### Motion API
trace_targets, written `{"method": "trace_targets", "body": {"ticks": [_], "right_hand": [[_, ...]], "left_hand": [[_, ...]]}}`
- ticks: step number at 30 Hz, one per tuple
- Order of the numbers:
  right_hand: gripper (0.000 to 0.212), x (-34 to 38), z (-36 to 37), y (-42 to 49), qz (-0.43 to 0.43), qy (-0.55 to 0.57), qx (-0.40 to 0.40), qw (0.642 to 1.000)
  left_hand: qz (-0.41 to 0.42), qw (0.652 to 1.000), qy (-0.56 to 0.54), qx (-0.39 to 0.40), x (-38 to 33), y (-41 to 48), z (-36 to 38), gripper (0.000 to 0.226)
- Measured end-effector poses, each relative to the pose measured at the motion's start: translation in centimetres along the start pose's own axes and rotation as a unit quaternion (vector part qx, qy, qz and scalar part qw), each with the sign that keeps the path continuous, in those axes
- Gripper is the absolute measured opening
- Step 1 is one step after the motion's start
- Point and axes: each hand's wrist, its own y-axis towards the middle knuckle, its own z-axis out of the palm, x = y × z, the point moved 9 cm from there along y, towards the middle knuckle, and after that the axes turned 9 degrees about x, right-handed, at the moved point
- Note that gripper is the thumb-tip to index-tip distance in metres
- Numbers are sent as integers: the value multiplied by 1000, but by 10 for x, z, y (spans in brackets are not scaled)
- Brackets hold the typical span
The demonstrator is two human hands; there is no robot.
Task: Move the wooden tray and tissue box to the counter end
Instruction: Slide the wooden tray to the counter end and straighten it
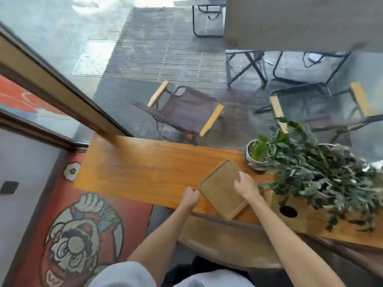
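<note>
A flat wooden tray [221, 187] lies at an angle on the orange wooden counter [145, 168], its near corner over the front edge. My right hand [245, 186] rests on the tray's right rim, fingers curled over it. My left hand [189, 197] is closed in a fist just left of the tray's near-left edge; whether it touches the rim I cannot tell. A wooden tissue box [289, 212] with a dark oval hole on top stands to the right, partly under plant leaves.
A small potted plant in a white pot [256, 156] and a large leafy plant [323, 175] stand at the counter's right. The counter runs left to its end [87, 168] by a window frame. A round stool [226, 241] sits below. Folding chairs are outside the glass.
</note>
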Motion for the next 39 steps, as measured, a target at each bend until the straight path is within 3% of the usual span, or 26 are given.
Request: {"method": "trace_targets", "body": {"ticks": [7,12,17,20,23,29,36,39], "right_hand": [[74,-23,22,32,118,35,-8,992],[78,-32,28,35,159,-1,-6,987],[76,8,48,41,145,7,50,988],[75,53,80,46,104,27,79,991],[71,104,118,50,71,18,76,994],[70,202,192,55,46,7,-9,999],[72,308,268,70,-25,42,-59,997],[75,340,285,70,-61,37,-85,994]], "left_hand": [[-110,988,-77,75,21,48,31,72],[-113,964,-195,140,26,59,52,95],[-87,945,-296,106,49,79,9,92],[-82,959,-263,66,77,90,-51,96],[-53,975,-216,15,95,91,-126,86],[39,994,-86,-55,138,106,-264,70],[173,971,102,-127,171,114,-386,76],[247,949,168,-105,183,117,-412,81]]}}
